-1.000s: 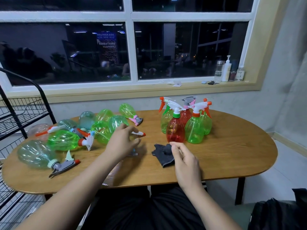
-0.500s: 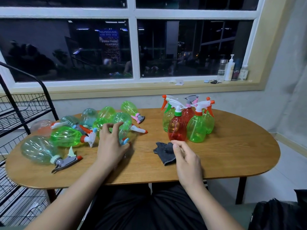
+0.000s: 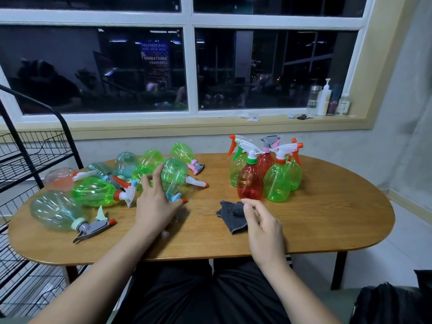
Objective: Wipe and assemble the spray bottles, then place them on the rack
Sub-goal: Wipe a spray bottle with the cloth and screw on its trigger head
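Spray bottle of clear green plastic (image 3: 175, 174) lies clasped under the left grip (image 3: 155, 209), probably chosen for wiping; the right grip (image 3: 261, 223) pinches the dark grey cloth (image 3: 231, 220), ready.

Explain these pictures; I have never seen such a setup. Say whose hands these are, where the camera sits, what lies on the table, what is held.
No machine: a person's two bare hands. Every picture comes from one head-worn camera looking down. On the wooden table, loose spray bottles lie at the left and five upright bottles stand at the right; a black wire rack stands beside it. The left hand grips a lying green bottle; the right hand pinches a grey cloth.
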Tool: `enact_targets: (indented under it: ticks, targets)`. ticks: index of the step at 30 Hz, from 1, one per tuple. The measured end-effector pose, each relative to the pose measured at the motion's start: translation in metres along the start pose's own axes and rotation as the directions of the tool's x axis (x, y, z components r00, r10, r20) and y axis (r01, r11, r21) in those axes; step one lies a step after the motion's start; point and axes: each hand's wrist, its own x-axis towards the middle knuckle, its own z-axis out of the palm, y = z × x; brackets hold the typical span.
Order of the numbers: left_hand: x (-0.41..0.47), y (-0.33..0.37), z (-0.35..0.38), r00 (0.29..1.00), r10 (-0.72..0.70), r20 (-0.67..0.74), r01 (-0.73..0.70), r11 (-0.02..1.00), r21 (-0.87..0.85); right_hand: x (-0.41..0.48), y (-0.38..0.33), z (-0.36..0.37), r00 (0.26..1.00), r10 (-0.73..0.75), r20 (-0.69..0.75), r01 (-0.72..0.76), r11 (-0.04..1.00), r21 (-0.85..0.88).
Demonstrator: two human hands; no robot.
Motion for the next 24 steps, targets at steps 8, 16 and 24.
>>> enact_targets:
  ticks: [8, 16, 24]
  targets:
    - [-0.012, 0.031, -0.005, 0.996, 0.090, -0.013, -0.091, 0.991, -0.094, -0.001, -0.002, -0.001, 1.000, -0.006, -0.019, 0.006, 1.000, 0.006]
    - [-0.040, 0.069, 0.029, 0.970, 0.235, 0.056, -0.228, 0.968, -0.102, 0.000, 0.001, -0.001, 1.000, 0.009, -0.018, -0.009, 1.000, -0.004]
    - [-0.053, 0.090, 0.040, 0.965, 0.251, 0.069, -0.237, 0.957, -0.165, 0.004, 0.007, 0.002, 0.988, -0.015, 0.153, 0.028, 0.996, -0.083]
